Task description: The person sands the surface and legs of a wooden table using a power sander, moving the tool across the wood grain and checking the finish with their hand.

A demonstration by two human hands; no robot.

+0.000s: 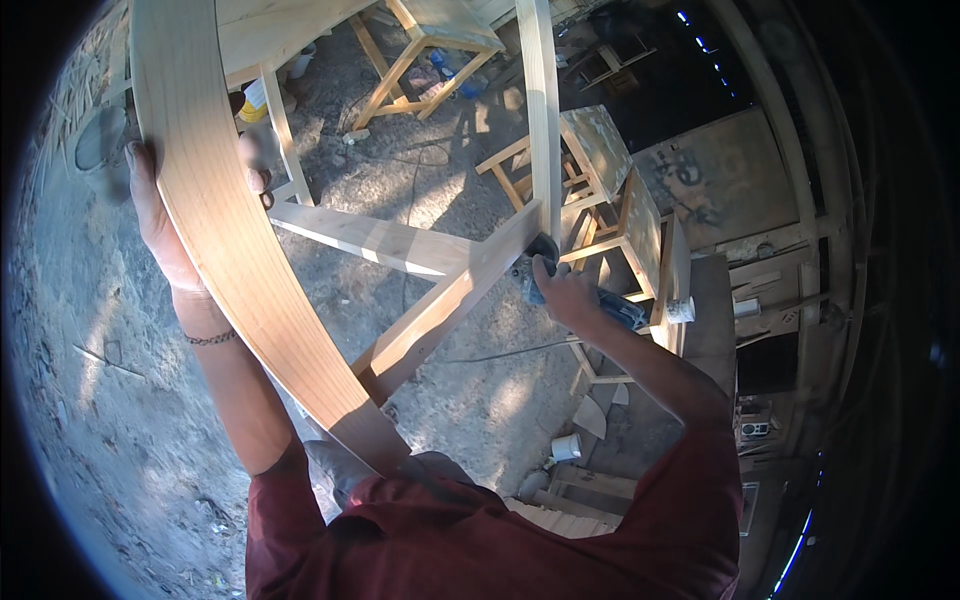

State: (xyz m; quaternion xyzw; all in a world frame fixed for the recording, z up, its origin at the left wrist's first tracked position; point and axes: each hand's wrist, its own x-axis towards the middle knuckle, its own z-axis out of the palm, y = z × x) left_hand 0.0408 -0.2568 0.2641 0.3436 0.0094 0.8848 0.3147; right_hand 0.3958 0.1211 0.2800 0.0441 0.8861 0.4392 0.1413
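Observation:
A pale wooden frame stands in front of me. Its wide, smooth board (225,200) runs from the upper left down to my waist. My left hand (160,225) is wrapped round that board, thumb on the outer edge and blurred fingertips showing past the inner edge. My right hand (568,292) grips a dark blue power tool (622,310), which looks like an angle grinder. The tool's round dark head (543,248) is at the corner where a crossbar (455,295) meets an upright leg (541,110). Whether the head touches the wood I cannot tell.
Another rail (370,238) of the frame crosses the middle. Beyond stand several wooden stools or small tables, one at the back (455,40) and others at right (600,150). A cable (510,352) trails over the dirt floor (150,440). A white container (566,447) lies lower right.

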